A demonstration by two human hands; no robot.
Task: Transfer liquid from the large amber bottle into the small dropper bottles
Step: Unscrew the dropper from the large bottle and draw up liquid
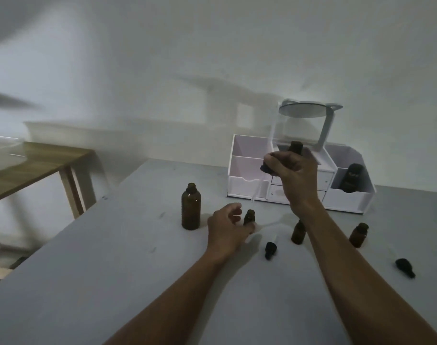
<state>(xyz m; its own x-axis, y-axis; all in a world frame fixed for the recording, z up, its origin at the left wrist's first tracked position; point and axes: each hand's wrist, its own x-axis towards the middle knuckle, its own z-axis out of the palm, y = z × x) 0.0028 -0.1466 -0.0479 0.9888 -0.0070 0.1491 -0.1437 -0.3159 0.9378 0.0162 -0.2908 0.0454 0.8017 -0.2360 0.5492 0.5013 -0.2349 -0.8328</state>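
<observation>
Tabletop, grey and scuffed, filled the foreground, with both bare forearms reaching across it. Nearest, far to the right, a black dropper cap lay on its side. A second loose dropper lay between the two arms, its glass tube pointing away. Just beyond it stood an uncapped small amber bottle, close against the right forearm, and another open small bottle stood to the right of that arm.

The left hand rested low on the table, its fingers and thumb curled round the lower part of a third small dropper bottle, which stood upright with its mouth open. To the left of that hand, apart from it, the large amber bottle stood upright and uncapped; its liquid level could not be read in the dim light.

Higher up, the right hand pinched the black bulb of a held dropper, whose clear pipette slanted down, the tip just above the mouth of the gripped small bottle.

Behind stood a white organizer with a dark bottle in its right compartment, a dark bottle top showing over the right hand, and a round mirror above. A wooden table stood at far left.
</observation>
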